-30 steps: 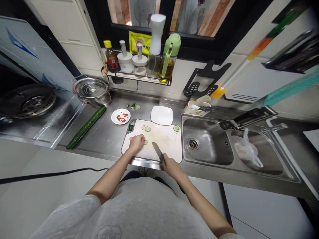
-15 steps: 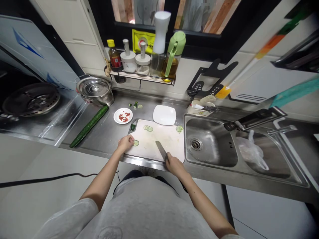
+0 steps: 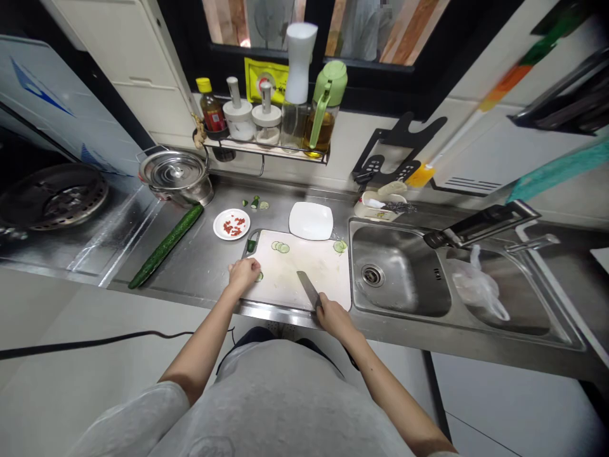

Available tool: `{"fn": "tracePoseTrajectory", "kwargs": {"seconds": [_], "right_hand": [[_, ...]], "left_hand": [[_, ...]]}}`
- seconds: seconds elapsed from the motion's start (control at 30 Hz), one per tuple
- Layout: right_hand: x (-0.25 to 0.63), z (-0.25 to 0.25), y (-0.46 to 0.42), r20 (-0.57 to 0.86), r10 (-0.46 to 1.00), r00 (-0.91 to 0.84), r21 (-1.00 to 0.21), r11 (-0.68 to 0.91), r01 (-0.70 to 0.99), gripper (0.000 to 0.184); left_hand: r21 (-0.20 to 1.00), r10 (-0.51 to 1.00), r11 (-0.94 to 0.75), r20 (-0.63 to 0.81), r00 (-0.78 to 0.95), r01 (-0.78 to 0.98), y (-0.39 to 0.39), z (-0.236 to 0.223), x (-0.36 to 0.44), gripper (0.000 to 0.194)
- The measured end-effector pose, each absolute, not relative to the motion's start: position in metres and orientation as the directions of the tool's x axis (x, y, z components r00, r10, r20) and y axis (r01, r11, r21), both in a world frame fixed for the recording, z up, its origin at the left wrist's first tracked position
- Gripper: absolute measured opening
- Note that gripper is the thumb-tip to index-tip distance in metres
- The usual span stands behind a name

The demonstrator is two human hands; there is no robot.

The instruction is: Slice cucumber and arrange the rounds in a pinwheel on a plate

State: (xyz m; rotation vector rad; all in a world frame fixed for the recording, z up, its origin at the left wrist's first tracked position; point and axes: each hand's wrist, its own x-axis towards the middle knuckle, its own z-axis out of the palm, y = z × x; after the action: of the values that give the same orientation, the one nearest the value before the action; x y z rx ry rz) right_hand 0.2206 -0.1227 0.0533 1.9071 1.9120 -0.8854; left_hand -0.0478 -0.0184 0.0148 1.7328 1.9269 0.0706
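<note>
A kitchen knife (image 3: 307, 287) is gripped by its handle in my right hand (image 3: 334, 317), blade angled left over the white cutting board (image 3: 280, 285). My left hand (image 3: 244, 275) is at the board's left edge with its fingers curled together. It partly covers a cucumber slice (image 3: 259, 277); whether the fingers hold anything is hidden. Overlapping cucumber slices (image 3: 280, 247) rest near the board's top, and more cucumber slices (image 3: 339, 246) sit at its upper right corner. A dark green cucumber piece (image 3: 251, 244) shows by the board's handle opening.
A long cucumber (image 3: 166, 246) lies to the left. Behind the board are a small plate of red pieces (image 3: 231, 225) and a white square plate (image 3: 311, 221). A lidded steel pot (image 3: 177, 174) stands back left; the sink (image 3: 402, 273) adjoins the board's right.
My left hand has moved slightly right and now covers more of the nearby cucumber slice. The knife and my right hand have stayed almost still. The view has shifted a little.
</note>
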Motion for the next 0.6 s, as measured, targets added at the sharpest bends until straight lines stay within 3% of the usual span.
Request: {"fn": "tracePoseTrajectory", "kwargs": {"seconds": [0.2,0.37,0.6], "right_hand": [[0.228,0.045,-0.125,-0.574,0.816,-0.071,-0.235,-0.081,0.969,0.025],[0.232,0.043,-0.129,-0.578,0.815,-0.045,-0.233,-0.112,0.966,0.027],[0.238,0.047,-0.134,-0.605,0.796,-0.009,-0.229,-0.164,0.960,0.027]], "left_hand": [[0.458,0.979,0.013,-0.188,0.082,0.889,0.011,0.012,-0.002,0.031],[0.370,0.975,-0.115,-0.136,0.176,0.922,0.037,0.001,0.024,0.037],[0.291,0.941,-0.262,-0.133,0.310,0.920,0.052,-0.006,0.025,0.030]]}}
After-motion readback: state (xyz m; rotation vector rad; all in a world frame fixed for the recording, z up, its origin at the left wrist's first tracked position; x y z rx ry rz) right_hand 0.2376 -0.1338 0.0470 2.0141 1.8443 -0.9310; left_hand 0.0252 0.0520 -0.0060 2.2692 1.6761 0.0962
